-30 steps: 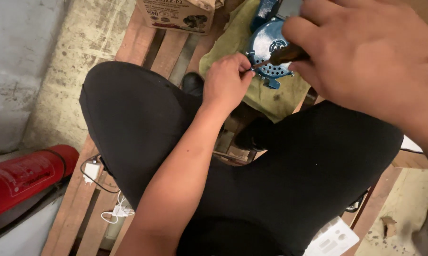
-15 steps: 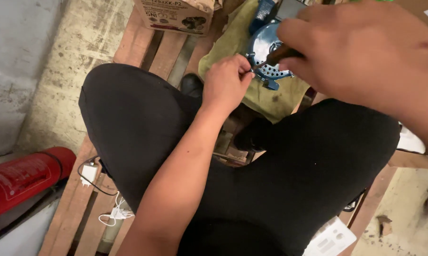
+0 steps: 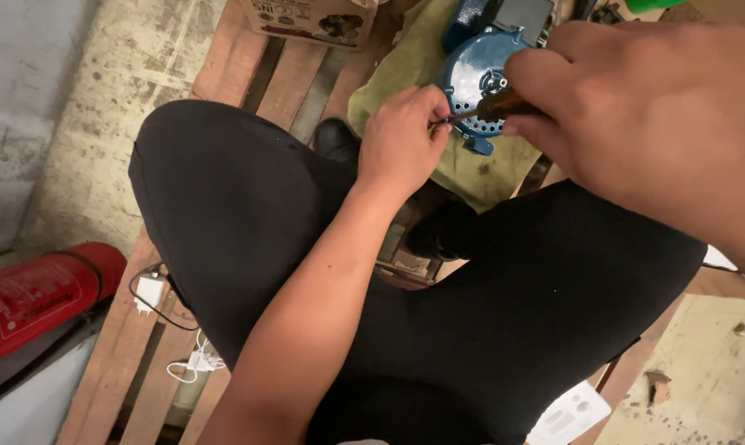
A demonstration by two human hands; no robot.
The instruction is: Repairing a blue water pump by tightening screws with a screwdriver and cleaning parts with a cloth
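My right hand (image 3: 661, 124) was closed around the dark brown handle of a screwdriver (image 3: 504, 103), the grip wrapped tight so that only the front of the handle showed past my fingers. Its thin shaft ran leftward across the round blue motor cover (image 3: 477, 82), and my left hand (image 3: 401, 144) pinched the shaft's tip between thumb and forefinger, the grip shut small and fine; whether a screw sat under those fingertips I could not tell. The cover, a vented blue disc with a hub at its centre, lay on an olive-green cloth (image 3: 405, 70) just beyond my knees, with more of the blue machine behind it at the top edge of the view. I judged the step in hand to be seating the tip on a fastener at the cover's rim, and the next move seemed to call for a steady left pinch while the right wrist turned, keeping the shaft square so it did not slip. Outward from there, my legs in black trousers (image 3: 249, 206) were folded over a wooden pallet (image 3: 125, 354). A cardboard box (image 3: 306, 16) stood at the far end, a white charger with its cable (image 3: 151, 290) lay on the slats to the left, and a red cylinder (image 3: 34, 297) rested on the floor beside it.
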